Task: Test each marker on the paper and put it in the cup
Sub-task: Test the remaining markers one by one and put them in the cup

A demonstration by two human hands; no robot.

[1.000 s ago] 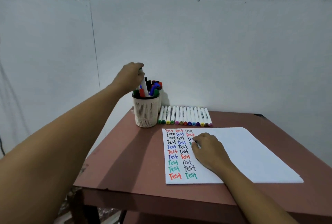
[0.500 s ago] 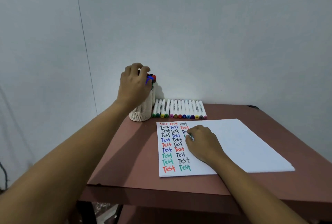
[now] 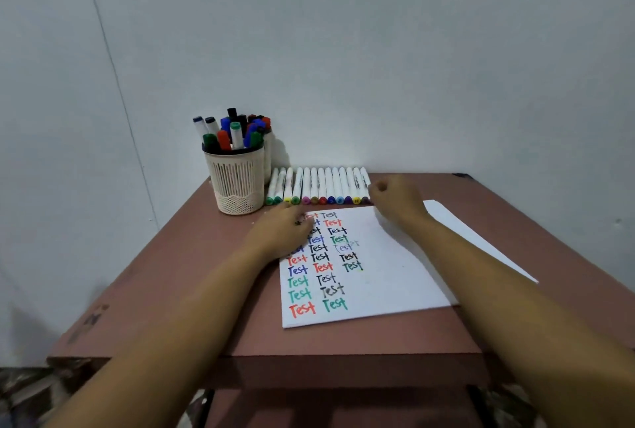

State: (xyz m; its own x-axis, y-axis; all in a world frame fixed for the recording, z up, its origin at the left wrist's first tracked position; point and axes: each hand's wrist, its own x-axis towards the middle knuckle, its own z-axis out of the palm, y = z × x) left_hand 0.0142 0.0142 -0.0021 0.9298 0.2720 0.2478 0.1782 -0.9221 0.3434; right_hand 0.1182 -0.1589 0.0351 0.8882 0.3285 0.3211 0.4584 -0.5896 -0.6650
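A cream mesh cup [image 3: 237, 180] stands at the table's back left, packed with several capped markers [image 3: 235, 132]. To its right, several white markers [image 3: 319, 185] with coloured caps lie in a row along the wall. The white paper [image 3: 388, 276] carries columns of "Test" in red, black, blue and green. My left hand [image 3: 280, 233] rests palm down on the paper's top left corner and holds nothing. My right hand [image 3: 395, 201] is at the right end of the marker row, fingers curled beside the last marker; whether it grips that marker is unclear.
The small reddish-brown table [image 3: 165, 276] is pushed against a plain grey wall [image 3: 378, 67]. Its front edge is close to me and its left edge drops off just past the cup. The paper's right corner reaches toward the table's right side.
My left hand has left the cup and come down onto the paper's top left corner. My right hand has moved off the writing, up to the right end of the marker row.
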